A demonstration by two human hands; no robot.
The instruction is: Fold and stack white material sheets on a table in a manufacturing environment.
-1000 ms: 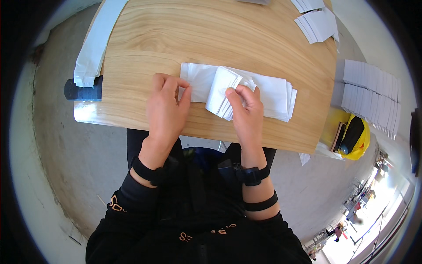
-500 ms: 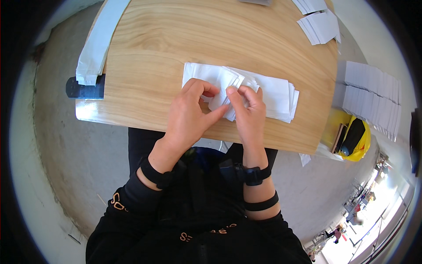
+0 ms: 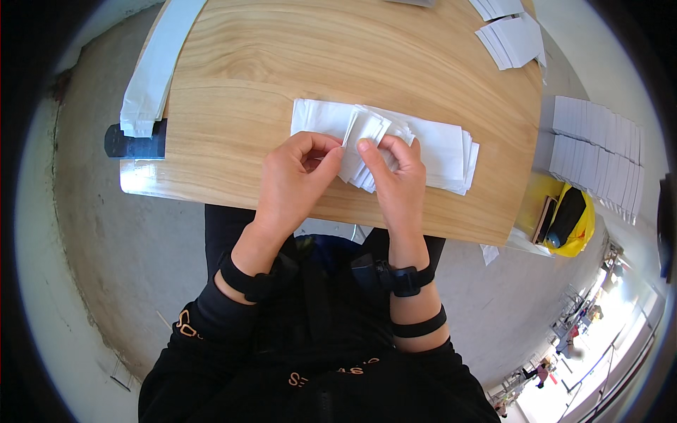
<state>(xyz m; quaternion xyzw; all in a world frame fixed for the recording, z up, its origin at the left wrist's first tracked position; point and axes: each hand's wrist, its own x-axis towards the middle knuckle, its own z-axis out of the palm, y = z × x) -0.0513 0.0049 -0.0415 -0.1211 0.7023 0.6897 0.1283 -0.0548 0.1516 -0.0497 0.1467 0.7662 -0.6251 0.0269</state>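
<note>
A small fanned bundle of folded white papers [image 3: 367, 127] rests over a longer stack of flat white paper strips [image 3: 441, 151] near the front edge of the table. My right hand [image 3: 402, 187] grips the bundle, its thumb on top and its fingers curled round the right side. On the other side, my left hand [image 3: 290, 176] pinches the left edge of the outermost folded paper between thumb and forefinger. The fingertips of my right hand are partly hidden behind the papers.
Long white paper strips [image 3: 156, 77] lie along the table's left edge, over a dark blue object [image 3: 141, 144]. White paper stacks [image 3: 515, 42] sit at the far right corner. Beyond the right edge are dense rows of white papers [image 3: 596, 158] and a yellow bag [image 3: 584, 229].
My left hand has drawn back slightly to the left and closed its thumb and forefinger on the paper's edge. My right hand keeps its hold almost unmoved.
</note>
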